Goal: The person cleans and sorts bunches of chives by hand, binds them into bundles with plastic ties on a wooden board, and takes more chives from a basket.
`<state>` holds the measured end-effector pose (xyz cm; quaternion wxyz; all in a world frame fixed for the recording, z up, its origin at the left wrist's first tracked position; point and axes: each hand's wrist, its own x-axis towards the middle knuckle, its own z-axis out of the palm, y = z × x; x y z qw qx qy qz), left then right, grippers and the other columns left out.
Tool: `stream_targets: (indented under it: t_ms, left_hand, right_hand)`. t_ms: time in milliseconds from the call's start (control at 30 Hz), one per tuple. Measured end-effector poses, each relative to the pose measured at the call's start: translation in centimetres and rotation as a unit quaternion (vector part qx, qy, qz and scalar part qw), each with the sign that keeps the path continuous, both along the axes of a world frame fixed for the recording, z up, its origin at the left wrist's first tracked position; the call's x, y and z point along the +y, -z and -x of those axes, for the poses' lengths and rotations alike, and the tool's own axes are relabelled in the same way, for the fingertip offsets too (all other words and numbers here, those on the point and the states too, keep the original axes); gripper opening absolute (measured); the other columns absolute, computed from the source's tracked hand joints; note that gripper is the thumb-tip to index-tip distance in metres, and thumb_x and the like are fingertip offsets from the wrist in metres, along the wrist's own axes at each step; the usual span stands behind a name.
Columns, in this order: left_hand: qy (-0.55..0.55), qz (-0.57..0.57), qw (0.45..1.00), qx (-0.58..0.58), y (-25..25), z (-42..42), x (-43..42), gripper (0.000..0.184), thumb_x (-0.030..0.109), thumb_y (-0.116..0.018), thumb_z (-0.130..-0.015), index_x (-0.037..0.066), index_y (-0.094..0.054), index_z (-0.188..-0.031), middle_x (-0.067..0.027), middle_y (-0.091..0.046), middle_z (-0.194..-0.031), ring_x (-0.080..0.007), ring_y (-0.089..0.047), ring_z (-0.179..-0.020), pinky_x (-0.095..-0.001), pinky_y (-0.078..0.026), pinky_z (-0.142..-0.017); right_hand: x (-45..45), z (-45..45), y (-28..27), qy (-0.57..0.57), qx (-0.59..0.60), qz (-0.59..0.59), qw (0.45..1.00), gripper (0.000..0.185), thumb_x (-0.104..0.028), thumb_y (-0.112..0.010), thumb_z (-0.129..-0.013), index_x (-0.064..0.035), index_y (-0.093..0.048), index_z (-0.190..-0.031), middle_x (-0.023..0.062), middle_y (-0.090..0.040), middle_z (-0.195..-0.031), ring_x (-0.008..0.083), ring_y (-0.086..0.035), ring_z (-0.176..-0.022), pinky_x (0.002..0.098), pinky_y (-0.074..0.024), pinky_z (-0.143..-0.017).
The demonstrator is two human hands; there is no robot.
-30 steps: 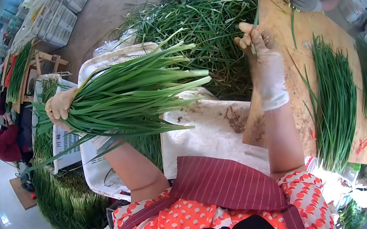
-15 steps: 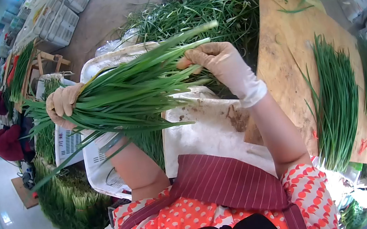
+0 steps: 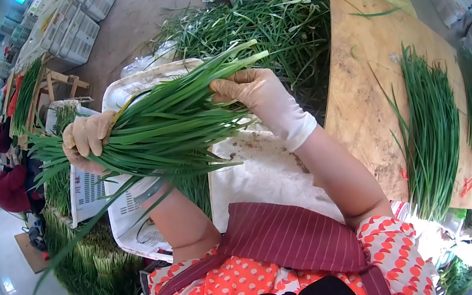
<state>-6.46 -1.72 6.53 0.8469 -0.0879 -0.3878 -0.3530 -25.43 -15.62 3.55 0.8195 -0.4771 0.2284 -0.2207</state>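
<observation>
My left hand [image 3: 88,139], in a pale glove, is wrapped around the leafy side of a bunch of garlic chives [image 3: 173,123]. The bunch lies sideways in the air in front of me, with long leaves trailing below my left wrist. My gloved right hand [image 3: 259,100] pinches chives at the upper right of the bunch, near the stem ends. Two thick pale stems stick out past its fingers. Under the bunch is a white basket [image 3: 128,226], partly hidden, with more chives beside it.
Loose chives [image 3: 254,30] are heaped behind. At right, a wooden board [image 3: 364,96] bears bundled chives [image 3: 431,135]. More bundles [image 3: 98,274] stand on the floor at left. Two people are at far left, one in a dark red top [image 3: 11,190]; stacked crates [image 3: 67,35] stand behind.
My right hand has shifted left along the bunch, from the stem ends inward. My left hand keeps its grip almost in place. Another person's arm now shows at the top right.
</observation>
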Motion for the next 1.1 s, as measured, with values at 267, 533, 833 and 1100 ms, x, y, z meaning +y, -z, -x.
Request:
stream_targets:
  t_ms: [267,533,833,1100]
  left_hand:
    - [0.003,-0.03,0.999,0.039,-0.2,1.1,-0.4,0.013,0.015,-0.05,-0.087,0.013,-0.05,-0.075,0.007,-0.043,-0.061,-0.0066,-0.039,-0.052,-0.0263,-0.034,-0.065]
    - [0.019,0.08,0.996,0.038,-0.4,-1.9,0.3,0.012,0.012,-0.056,-0.076,0.018,-0.051,-0.067,0.0084,-0.046,-0.062,-0.0063,-0.049,-0.062,-0.0251,-0.039,-0.073]
    - [-0.112,-0.131,0.984,0.046,-0.5,-4.2,3.4,0.004,0.013,-0.055,-0.076,0.013,-0.051,-0.075,0.006,-0.046,-0.066,-0.0094,-0.046,-0.063,-0.0273,-0.037,-0.072]
    - [-0.08,-0.158,0.982,0.06,-1.3,-2.6,2.9,0.006,0.016,-0.054,-0.08,0.015,-0.051,-0.075,0.0066,-0.046,-0.067,-0.0093,-0.044,-0.065,-0.0283,-0.037,-0.075]
  right_hand:
    - [1.3,-0.4,0.8,0.062,0.028,0.042,0.997,0.02,-0.017,-0.056,-0.091,0.0011,-0.064,-0.089,0.0085,-0.066,-0.079,0.0126,-0.059,-0.067,0.0254,-0.0474,-0.065]
    - [1.2,5.0,0.6,0.047,0.101,0.499,0.859,0.015,-0.019,-0.057,-0.082,-0.007,-0.062,-0.075,0.0119,-0.061,-0.065,0.0318,-0.061,-0.068,0.0416,-0.0473,-0.063]
    - [-2.5,20.1,2.6,0.108,0.491,0.571,0.649,0.045,-0.033,-0.063,-0.08,-0.0051,-0.053,-0.114,0.0175,-0.056,-0.108,0.0318,-0.053,-0.102,0.0429,-0.0402,-0.089]
    - [4.5,18.2,6.8,0.118,0.551,0.534,0.63,0.089,-0.04,-0.061,-0.081,0.001,-0.011,-0.142,0.0266,-0.023,-0.143,0.0392,-0.017,-0.135,0.0482,-0.0093,-0.111]
